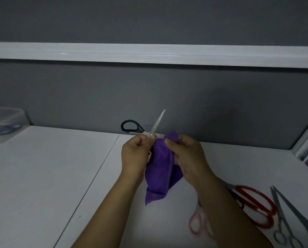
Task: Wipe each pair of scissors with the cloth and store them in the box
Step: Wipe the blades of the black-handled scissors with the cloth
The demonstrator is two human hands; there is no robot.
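1. Centrally, the left hand (135,154) has its fingers clamped at the pivot of the opened black-handled scissors (157,123), whose slim pale blade points up above the fuzzy purple cloth (158,176).
2. The right hand (187,158) pinches the cloth's top fold with its fingers.
3. Right of the cloth lie red-looped scissors (257,206), pink scissors (197,222) and steel scissors (282,221).
4. Left of the cloth, the smooth white desk (42,176) runs to a clear plastic box (6,122).

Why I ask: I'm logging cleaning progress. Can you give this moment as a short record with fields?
left hand: grips black-handled scissors near the pivot, blades open
right hand: pinches purple cloth beside the blades
box: far left, blue scissors inside
table, right side: red-handled scissors, pink scissors, grey scissors lying loose
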